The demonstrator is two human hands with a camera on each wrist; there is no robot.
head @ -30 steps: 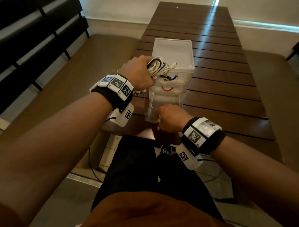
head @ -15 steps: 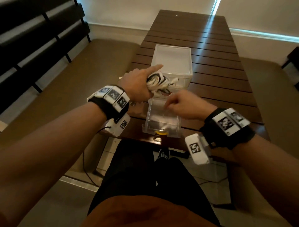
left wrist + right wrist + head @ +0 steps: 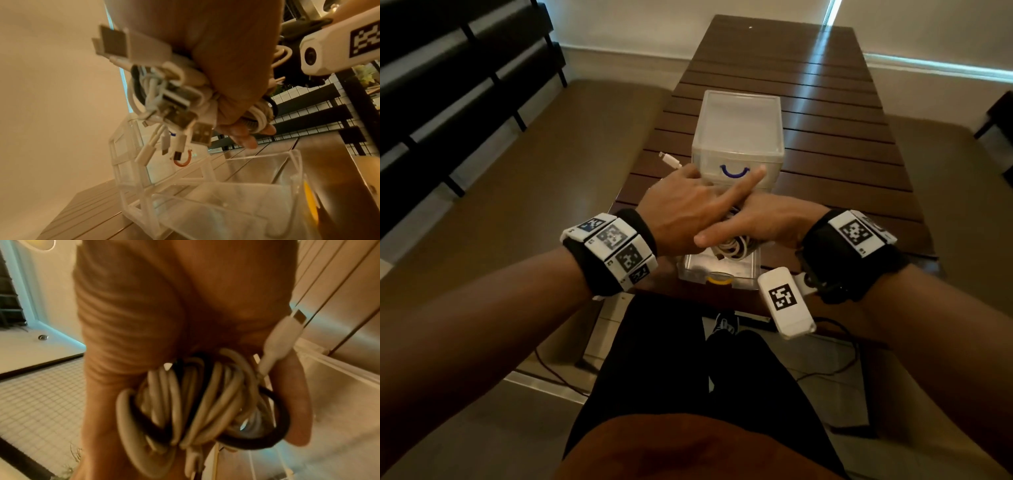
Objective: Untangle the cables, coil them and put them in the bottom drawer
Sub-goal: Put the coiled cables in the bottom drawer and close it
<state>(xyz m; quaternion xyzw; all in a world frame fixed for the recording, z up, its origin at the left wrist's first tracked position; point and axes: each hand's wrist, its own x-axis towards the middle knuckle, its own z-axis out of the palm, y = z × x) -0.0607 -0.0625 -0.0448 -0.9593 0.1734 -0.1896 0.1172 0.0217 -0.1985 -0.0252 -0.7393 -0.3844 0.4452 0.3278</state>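
A bundle of coiled white and black cables (image 3: 732, 245) hangs just above the pulled-out bottom drawer (image 3: 690, 270) with the yellow handle. My left hand (image 3: 698, 205) grips the bundle from above, index finger stretched toward the drawer unit (image 3: 739, 137). My right hand (image 3: 756, 226) crosses under it and holds the coil's loops. In the left wrist view several USB plugs dangle from the cables (image 3: 168, 91) over the clear drawer (image 3: 226, 203). The right wrist view has the coil (image 3: 195, 402) clasped under the palm. One white plug (image 3: 669, 159) sticks out to the left.
The clear three-drawer unit stands on a dark slatted wooden table (image 3: 825, 164). Its upper drawers, with a blue handle (image 3: 734, 171) and an orange handle (image 3: 183, 160), are closed. Benches flank the table on both sides. Wires lie on the floor by my legs.
My right hand left the drawer handle after pulling the bottom drawer out and now holds the coil. My left hand has brought the bundle down and toward me, over the open drawer.
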